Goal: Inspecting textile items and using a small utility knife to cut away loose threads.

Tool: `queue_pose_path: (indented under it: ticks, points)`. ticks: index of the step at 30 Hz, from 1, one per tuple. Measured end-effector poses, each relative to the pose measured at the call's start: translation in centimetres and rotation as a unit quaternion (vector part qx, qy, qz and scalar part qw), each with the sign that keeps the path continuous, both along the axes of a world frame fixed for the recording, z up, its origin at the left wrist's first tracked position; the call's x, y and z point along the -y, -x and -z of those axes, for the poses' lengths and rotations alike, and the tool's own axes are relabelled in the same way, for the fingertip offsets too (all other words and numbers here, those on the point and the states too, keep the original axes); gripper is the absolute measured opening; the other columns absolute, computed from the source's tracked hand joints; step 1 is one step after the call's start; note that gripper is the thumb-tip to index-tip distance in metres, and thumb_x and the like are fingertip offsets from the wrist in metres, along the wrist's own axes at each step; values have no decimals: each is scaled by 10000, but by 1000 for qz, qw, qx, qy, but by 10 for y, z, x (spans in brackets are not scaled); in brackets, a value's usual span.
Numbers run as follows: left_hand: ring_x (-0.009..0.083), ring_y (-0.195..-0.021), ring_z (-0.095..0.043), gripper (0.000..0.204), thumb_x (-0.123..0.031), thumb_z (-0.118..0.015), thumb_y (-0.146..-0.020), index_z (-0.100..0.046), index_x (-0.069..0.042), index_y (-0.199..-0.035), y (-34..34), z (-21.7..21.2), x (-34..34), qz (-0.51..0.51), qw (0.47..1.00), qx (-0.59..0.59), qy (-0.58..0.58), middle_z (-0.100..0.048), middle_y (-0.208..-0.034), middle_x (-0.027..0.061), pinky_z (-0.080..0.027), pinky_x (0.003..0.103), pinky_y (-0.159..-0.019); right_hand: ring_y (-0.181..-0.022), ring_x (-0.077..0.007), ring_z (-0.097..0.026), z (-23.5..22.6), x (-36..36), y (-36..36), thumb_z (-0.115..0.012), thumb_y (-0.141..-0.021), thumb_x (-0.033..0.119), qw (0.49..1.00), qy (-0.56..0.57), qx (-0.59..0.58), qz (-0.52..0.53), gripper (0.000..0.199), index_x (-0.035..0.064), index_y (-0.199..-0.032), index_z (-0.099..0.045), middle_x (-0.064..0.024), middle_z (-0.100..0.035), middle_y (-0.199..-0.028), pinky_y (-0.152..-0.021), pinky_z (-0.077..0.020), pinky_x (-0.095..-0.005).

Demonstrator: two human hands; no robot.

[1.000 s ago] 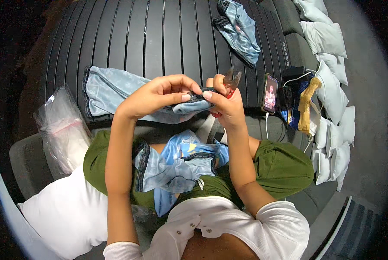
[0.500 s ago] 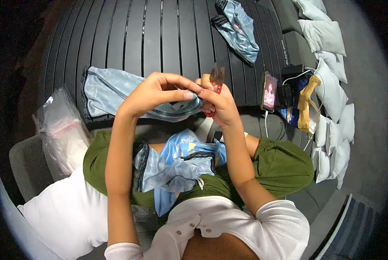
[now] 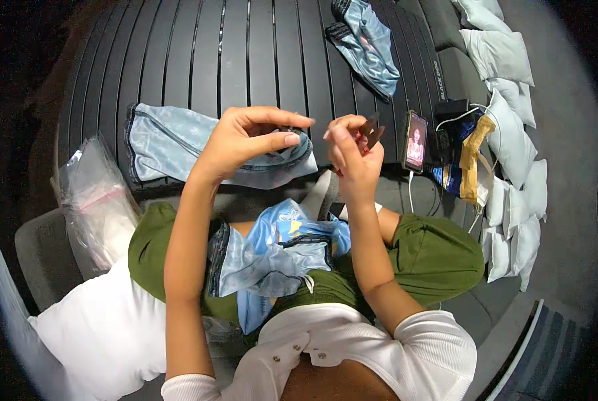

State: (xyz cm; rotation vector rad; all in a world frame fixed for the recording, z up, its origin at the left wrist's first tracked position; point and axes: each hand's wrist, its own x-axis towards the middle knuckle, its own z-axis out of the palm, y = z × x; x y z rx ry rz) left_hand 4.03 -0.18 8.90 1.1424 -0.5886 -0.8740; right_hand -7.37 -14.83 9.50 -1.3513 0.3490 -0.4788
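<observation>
A light-blue fabric tube with dark stitched edges (image 3: 172, 134) lies over the near edge of the slatted table. My left hand (image 3: 235, 144) grips its right end, the dark hem showing between thumb and forefinger. To the right, my right hand (image 3: 355, 157) is raised off the fabric and curled around red-handled thread snips (image 3: 374, 130), their short metal blades pointing up past the knuckles. Thumb and forefinger of this hand are drawn together; whether they pinch a thread I cannot make out. More blue fabric with dark seams (image 3: 265, 264) rests bunched on my lap.
On the black slatted table (image 3: 259, 60), another blue fabric piece (image 3: 369, 50) lies at the far right. A propped phone (image 3: 415, 142) with a cable stands at the right edge. White pillow-like bags (image 3: 509, 140) line the right side; a clear plastic bag (image 3: 98, 200) sits at left.
My right hand has moved right, away from the fabric end and my left hand, taking the snips along. The left hand stays nearly in place at the hem.
</observation>
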Motion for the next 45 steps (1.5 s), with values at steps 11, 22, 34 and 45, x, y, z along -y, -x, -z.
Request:
queue_pose_path:
  ticks: [11, 22, 34, 45]
  points:
    - [44, -762, -527, 472, -26, -682, -705, -539, -18, -1155, 4, -5, 1, -7, 1000, -9, 6, -575, -849, -22, -431, 187, -708, -642, -51, -468, -10, -4, -4, -622, -782, 37, 945, 326, 0, -32, 89, -9, -856, -602, -18, -531, -767, -549, -358, -180]
    - [52, -840, -538, 213, -86, -639, -779, -634, 7, -970, 3, -5, 3, -3, 1000, -7, -15, -621, -895, 30, -442, 194, -727, -580, -55, -392, -13, -7, -11, -589, -819, 73, 939, 343, -3, -20, 114, -16, -769, -537, -9, -465, -702, -507, -312, -185]
    - [49, -708, -507, 106, -109, -656, -770, -611, -18, -800, -2, 4, 1, 39, 996, -71, 21, -580, -782, 7, -407, 181, -628, -602, -40, -377, -10, -7, -10, -553, -850, 108, 963, 257, 0, -84, 136, -5, -781, -523, 6, -443, -731, -514, -297, -180]
    - [16, -625, -473, 151, -103, -663, -752, -582, -44, -865, -5, 7, -5, 126, 982, -131, -49, -555, -730, -35, -361, 151, -534, -603, -47, -370, -11, -9, -11, -542, -847, 101, 959, 249, 6, -135, 128, -3, -776, -518, 5, -436, -726, -531, -293, -185]
